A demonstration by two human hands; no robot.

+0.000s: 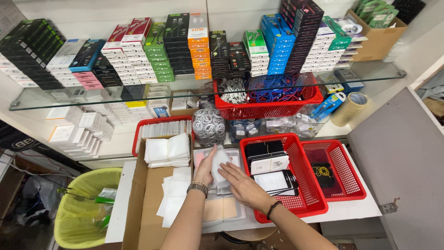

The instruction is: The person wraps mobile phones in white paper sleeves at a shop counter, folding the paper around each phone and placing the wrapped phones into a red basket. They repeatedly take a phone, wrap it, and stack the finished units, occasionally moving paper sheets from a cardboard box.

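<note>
Both hands on one white pouch [219, 163]: left hand [205, 167] grips its edge, right hand [243, 186] lies flat-open, red basket [309, 203] just right of it.

A flat white packet [221, 163] in glossy clear plastic film is catching light between both hands. The red perforated plastic basket [303, 203] is looking smooth and shiny, the brown matt cardboard box [150, 203] dull, the thick clear glass shelf [185, 95] is gleaming.
</note>
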